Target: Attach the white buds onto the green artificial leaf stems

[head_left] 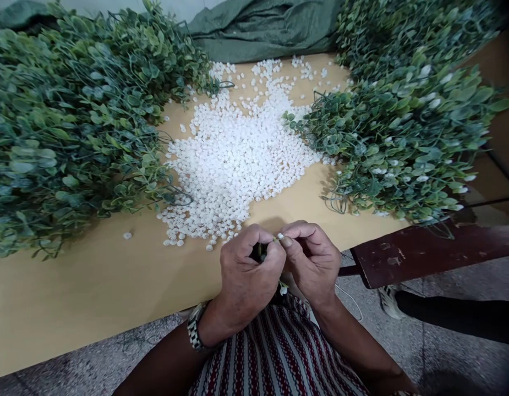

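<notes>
My left hand (250, 269) and my right hand (314, 261) meet at the table's front edge, fingertips almost touching. Between my right thumb and forefinger is pinched a small white flower bud (280, 236). My left thumb and forefinger close on the tip of a green artificial stem, mostly hidden behind the hand. Below the fingers another white bud (283, 290) shows on the same greenery. Just beyond my hands a broad heap of loose white buds (237, 159) lies spread over the table.
Bunches of artificial greenery (72, 121) cover the table's left side. More bunches (403, 143), some with white buds, lie at right. Green cloth (271, 27) lies along the back. A dark red bench (427, 253) stands at right, near another person's leg (452, 316).
</notes>
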Action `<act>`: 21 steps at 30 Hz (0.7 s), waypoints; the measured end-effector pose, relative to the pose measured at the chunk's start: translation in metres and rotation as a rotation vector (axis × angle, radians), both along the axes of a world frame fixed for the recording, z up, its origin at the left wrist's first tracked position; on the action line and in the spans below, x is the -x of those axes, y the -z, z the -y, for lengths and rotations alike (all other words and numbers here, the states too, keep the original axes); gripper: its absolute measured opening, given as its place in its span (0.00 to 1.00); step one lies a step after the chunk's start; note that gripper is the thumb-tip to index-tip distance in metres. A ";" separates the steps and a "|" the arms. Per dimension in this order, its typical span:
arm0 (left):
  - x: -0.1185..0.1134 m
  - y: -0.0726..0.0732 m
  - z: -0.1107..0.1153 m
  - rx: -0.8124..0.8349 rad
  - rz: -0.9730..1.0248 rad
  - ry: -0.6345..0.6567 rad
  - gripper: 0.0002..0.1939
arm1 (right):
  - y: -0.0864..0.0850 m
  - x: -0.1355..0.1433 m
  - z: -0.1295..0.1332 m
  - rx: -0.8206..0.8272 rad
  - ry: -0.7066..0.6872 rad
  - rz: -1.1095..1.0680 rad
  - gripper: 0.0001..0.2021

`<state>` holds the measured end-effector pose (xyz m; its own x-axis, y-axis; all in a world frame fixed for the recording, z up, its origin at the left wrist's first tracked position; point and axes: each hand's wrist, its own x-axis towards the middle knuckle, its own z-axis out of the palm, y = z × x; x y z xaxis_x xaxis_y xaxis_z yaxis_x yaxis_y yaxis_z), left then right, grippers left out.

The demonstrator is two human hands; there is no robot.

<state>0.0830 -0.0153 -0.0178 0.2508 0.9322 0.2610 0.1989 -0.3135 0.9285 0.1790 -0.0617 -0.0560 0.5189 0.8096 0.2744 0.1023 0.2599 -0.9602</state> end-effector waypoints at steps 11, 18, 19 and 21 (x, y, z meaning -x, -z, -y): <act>0.001 0.001 0.001 -0.128 -0.057 0.011 0.10 | 0.004 0.000 0.001 -0.096 0.004 0.113 0.10; 0.004 0.003 0.001 -0.223 -0.141 0.018 0.09 | 0.004 -0.001 0.001 -0.106 -0.016 0.219 0.10; 0.004 0.003 0.001 -0.229 -0.156 0.014 0.09 | 0.003 -0.002 0.001 -0.108 -0.013 0.238 0.10; 0.005 0.004 0.001 -0.236 -0.177 0.013 0.09 | 0.002 -0.002 0.001 -0.112 -0.009 0.283 0.09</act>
